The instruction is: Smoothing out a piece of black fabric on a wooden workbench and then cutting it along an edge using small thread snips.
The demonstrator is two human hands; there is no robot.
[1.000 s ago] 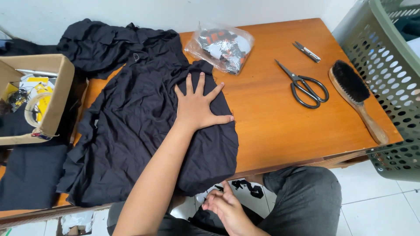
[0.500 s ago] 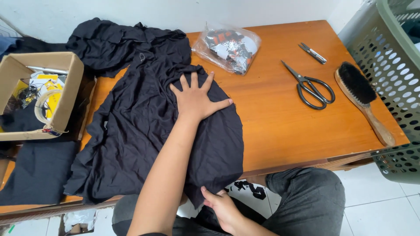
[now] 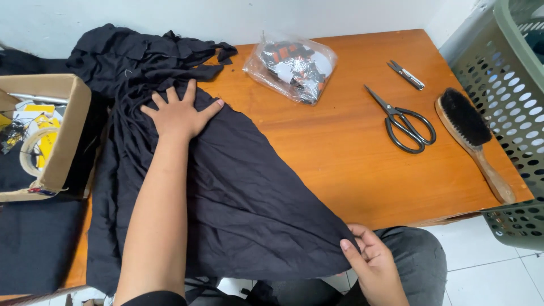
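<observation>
At the table's left edge we see an open brown cardboard box [image 3: 65,133] holding rolls of tape and small yellow items; a flat piece of black cloth [image 3: 34,238] lies just in front of it, at the near left corner.

Next comes the thin black fabric garment [image 3: 238,198], spread over the left half of the orange-brown wooden table [image 3: 351,153]. Its far end is bunched in folds at the far left corner, against the wall, and its near end hangs over the front edge. Our left hand [image 3: 180,113] lies flat on the garment toward the far side, fingers spread wide and open, palm pressing the cloth down, gripping nothing. Our right hand [image 3: 371,263] is at the front edge of the table, below the tabletop and above our grey-trousered lap; its thumb and fingers are closed on the garment's lower right corner, which is drawn out to a point there.

Further right, near the far edge, sits a clear plastic bag [image 3: 292,65] of small black, orange and white pieces, just beside the garment's folds but apart from them. Then we see black-handled scissors [image 3: 403,120], closed, lying mid-table, with a small metal thread snip [image 3: 406,75] beyond them. A wooden-handled brush with black bristles [image 3: 470,136] lies along the right edge. A grey-green perforated plastic laundry basket [image 3: 513,102] stands against that edge.
</observation>
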